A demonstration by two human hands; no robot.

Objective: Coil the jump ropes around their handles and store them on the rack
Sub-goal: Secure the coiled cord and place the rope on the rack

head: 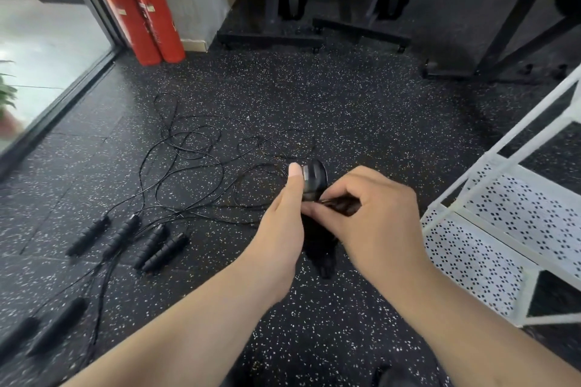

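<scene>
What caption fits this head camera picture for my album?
Left hand grips black handles while right hand pinches the rope, white rack beside.

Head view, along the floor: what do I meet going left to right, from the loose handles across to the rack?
Pair of handles at the bottom-left edge → group of four handles → left hand → right hand, both hands gripping one jump rope → white rack.
</scene>
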